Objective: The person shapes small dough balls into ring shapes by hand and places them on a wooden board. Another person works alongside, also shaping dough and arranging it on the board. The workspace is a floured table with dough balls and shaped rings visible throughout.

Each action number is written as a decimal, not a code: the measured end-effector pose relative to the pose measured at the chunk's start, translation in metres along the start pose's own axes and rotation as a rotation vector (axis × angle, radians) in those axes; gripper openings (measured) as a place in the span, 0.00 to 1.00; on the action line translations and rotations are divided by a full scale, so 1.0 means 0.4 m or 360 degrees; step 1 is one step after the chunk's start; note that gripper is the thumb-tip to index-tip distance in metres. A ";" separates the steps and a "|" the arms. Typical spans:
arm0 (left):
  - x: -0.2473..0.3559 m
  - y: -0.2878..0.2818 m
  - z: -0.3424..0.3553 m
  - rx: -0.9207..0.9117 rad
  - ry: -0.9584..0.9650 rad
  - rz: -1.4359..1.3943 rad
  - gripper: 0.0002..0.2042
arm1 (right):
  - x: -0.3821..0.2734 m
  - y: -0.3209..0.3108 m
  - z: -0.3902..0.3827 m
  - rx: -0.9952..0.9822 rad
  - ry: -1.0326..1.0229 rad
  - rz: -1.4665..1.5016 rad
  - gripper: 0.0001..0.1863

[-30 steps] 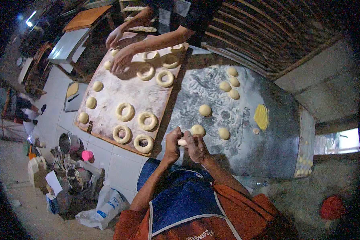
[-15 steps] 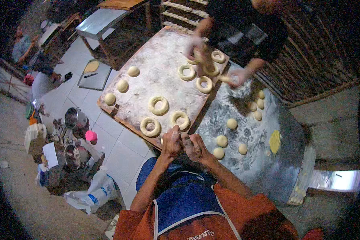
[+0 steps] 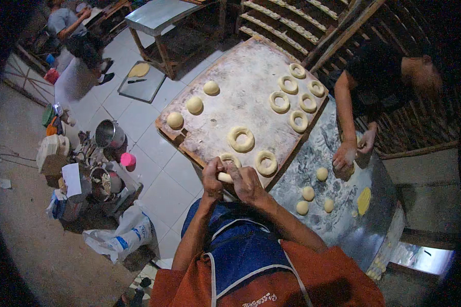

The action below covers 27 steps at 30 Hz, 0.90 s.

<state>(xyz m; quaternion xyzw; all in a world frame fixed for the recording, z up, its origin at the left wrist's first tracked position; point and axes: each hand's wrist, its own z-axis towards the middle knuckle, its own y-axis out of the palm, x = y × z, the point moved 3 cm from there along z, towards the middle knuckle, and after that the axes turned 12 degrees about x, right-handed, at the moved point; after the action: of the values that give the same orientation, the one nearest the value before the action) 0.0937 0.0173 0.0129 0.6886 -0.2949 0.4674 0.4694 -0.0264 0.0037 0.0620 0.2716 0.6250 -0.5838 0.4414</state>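
My left hand (image 3: 213,177) and my right hand (image 3: 247,184) are closed around a piece of pale dough (image 3: 225,177) at the near corner of the floured wooden board (image 3: 230,97). A short length of it shows between them; its full shape is hidden. Just beyond my fingers, one dough ring (image 3: 229,158) is partly covered by my hands. Another dough ring (image 3: 266,162) lies to the right, and a further dough ring (image 3: 241,139) sits behind. Along the board's left side rest three dough balls, among them a near one (image 3: 174,120).
More dough rings (image 3: 279,102) lie at the board's far right. At the floured metal table (image 3: 312,240), a co-worker's hand (image 3: 345,156) is down near several dough balls (image 3: 308,193). Pots (image 3: 109,134) and a plastic bag (image 3: 133,233) stand at left; a tray (image 3: 141,87) lies on the floor.
The view has shifted, so the board sits further right. The co-worker's hands have left the far rings and moved to the metal table. Dough now shows between my hands.
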 end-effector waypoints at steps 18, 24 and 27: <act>0.095 -0.155 0.219 0.0421 0.0829 0.1542 0.12 | -0.052 0.059 0.181 -0.0159 -0.0238 -0.0656 0.37; 0.081 -0.149 0.229 0.0477 0.0955 0.1450 0.12 | 0.058 0.172 0.436 0.0297 -0.0827 -0.0725 0.25; 0.115 -0.154 0.299 0.0787 0.1047 0.1892 0.16 | 0.059 0.223 0.531 0.0262 -0.0526 -0.0806 0.21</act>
<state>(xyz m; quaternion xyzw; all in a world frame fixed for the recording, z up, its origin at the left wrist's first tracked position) 0.2073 -0.0677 0.0180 0.3215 -0.3486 0.8799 0.0308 0.0886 -0.1911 0.0131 0.0436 0.5432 -0.7600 0.3542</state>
